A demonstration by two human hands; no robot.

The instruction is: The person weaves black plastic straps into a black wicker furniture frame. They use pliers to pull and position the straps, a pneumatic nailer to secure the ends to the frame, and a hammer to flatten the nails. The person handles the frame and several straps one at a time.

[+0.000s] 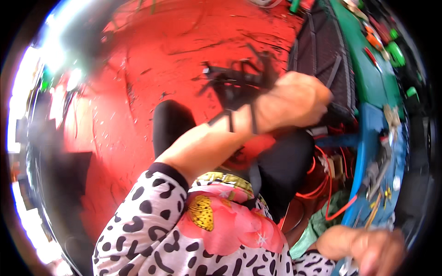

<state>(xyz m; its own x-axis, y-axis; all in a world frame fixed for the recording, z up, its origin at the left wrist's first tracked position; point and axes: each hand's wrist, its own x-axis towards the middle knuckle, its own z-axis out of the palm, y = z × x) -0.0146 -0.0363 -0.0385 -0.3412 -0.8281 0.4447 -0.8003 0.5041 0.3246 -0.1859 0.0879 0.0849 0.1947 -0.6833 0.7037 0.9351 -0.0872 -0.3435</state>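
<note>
My left hand (301,99) reaches across from the left over my knees, with dark bands round its wrist. Its fingers look curled into a fist, and whatever they hold is hidden. Just behind it is a blurred black framework (237,78) with thin projecting parts; I cannot tell whether the hand touches it. My right hand (368,248), smeared by motion, is at the lower right beside the near end of a blue bench (366,133) with tools. Its finger shape does not show clearly.
A dark mesh-sided container (320,60) stands beyond my left hand, alongside a green surface (368,78) with a red-handled tool (372,59). An orange cable (328,184) hangs beside the blue bench. Dark scraps litter the red floor (152,60).
</note>
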